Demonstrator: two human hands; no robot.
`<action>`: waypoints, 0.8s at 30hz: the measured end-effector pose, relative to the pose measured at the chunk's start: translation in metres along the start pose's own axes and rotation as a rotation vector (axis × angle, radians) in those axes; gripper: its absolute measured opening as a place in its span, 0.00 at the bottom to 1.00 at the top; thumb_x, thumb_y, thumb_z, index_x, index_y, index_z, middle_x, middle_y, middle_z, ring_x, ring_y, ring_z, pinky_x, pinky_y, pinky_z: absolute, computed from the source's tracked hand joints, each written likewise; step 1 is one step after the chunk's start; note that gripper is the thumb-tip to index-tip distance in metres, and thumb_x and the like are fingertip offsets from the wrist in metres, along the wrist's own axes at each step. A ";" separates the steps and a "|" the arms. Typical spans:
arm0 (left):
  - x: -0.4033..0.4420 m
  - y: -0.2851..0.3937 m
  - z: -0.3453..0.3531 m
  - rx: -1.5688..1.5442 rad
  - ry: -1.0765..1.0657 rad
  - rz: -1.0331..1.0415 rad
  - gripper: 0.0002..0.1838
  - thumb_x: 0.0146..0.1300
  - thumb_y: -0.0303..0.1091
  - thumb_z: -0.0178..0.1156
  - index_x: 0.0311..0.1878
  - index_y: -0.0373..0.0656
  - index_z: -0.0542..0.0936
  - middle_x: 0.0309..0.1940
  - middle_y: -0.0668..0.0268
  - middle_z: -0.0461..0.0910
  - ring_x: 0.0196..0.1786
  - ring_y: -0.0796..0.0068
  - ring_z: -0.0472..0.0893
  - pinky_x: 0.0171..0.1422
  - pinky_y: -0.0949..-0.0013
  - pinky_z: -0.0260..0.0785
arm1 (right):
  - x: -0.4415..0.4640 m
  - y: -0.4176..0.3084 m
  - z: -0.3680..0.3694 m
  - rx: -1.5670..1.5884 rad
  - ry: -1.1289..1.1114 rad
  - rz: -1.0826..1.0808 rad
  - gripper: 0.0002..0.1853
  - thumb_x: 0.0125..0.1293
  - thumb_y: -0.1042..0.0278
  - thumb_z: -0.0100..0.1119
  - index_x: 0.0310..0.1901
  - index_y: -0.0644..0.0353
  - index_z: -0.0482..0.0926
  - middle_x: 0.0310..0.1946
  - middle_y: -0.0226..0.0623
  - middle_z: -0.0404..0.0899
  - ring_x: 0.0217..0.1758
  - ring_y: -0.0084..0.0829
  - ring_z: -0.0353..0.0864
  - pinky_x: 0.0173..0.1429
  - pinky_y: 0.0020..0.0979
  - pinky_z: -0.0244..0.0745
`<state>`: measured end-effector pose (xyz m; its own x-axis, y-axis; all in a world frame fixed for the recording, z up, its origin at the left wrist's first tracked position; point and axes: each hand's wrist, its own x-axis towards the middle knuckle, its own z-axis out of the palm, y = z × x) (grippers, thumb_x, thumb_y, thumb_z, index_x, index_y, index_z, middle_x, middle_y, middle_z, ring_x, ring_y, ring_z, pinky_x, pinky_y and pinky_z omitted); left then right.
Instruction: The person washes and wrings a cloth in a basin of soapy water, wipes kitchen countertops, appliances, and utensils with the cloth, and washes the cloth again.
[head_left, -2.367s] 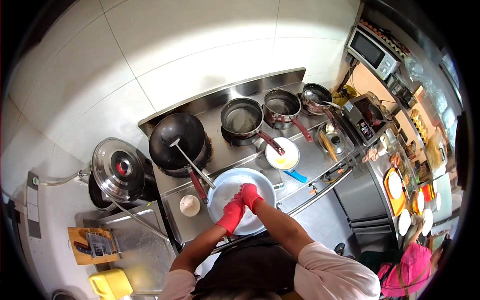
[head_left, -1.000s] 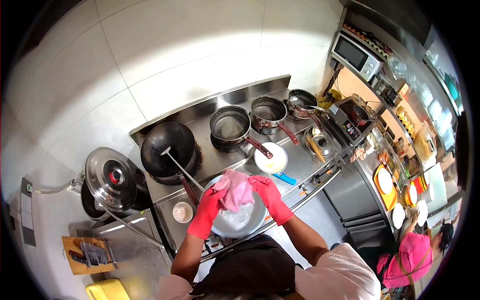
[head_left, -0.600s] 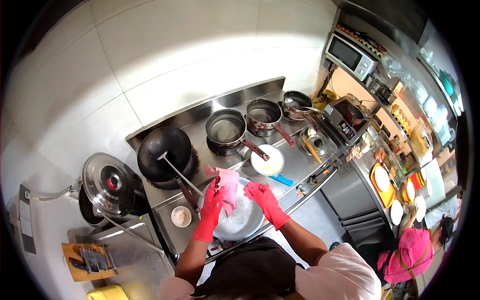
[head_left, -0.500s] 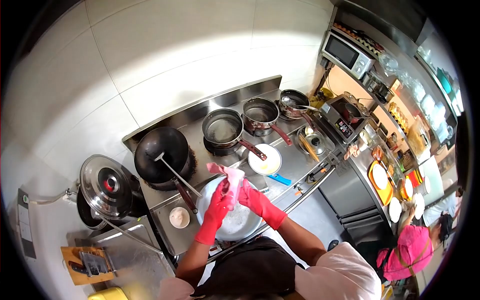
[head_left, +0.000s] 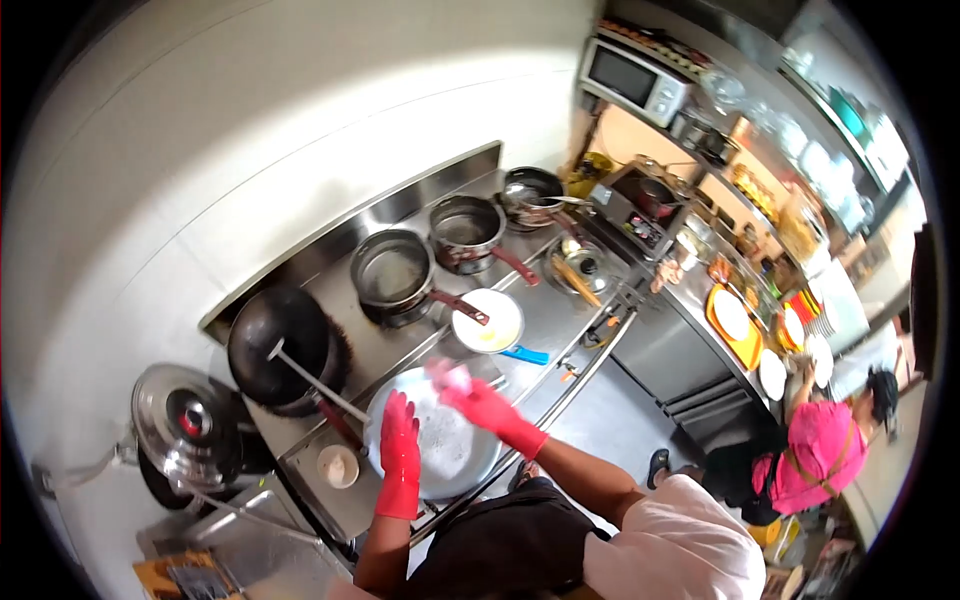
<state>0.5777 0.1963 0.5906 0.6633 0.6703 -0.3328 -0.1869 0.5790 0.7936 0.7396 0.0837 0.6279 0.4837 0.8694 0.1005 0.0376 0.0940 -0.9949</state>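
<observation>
Both my hands wear red rubber gloves. My left hand (head_left: 400, 445) is over the left side of a pale blue basin (head_left: 484, 468), fingers stretched out and holding nothing. Closed around a wet-looking pink cloth (head_left: 447, 378), my right hand (head_left: 485, 408) is above the basin's far right part; the cloth is blurred by motion. Liquid with bubbles shows in the basin. Left of it stands a small white bowl (head_left: 338, 467). A ladle (head_left: 322, 384) slants from the black wok (head_left: 270, 345) toward the basin rim.
Several saucepans, including a near one (head_left: 392, 268), line the stove. A white pan (head_left: 487, 322) with a blue handle sits right of the basin. A metal rail (head_left: 570, 385) runs along the front edge. A co-worker in pink (head_left: 820, 455) bends at the right-hand counter.
My hands have come apart. The left let go of the pink cloth and opened, while the right kept it. The whole view has shifted and turned.
</observation>
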 end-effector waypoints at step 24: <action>-0.028 -0.017 0.123 -0.002 -0.580 0.123 0.35 0.78 0.59 0.38 0.79 0.49 0.59 0.80 0.59 0.57 0.81 0.58 0.56 0.85 0.54 0.42 | -0.032 0.032 0.000 -0.353 0.176 -0.468 0.34 0.78 0.54 0.51 0.79 0.58 0.56 0.80 0.45 0.54 0.84 0.44 0.51 0.83 0.43 0.48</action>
<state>0.6512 0.1101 0.6491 0.9243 0.3697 0.0950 -0.2886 0.5141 0.8077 0.7252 0.0588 0.5926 0.4818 0.6789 0.5541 0.5539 0.2541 -0.7929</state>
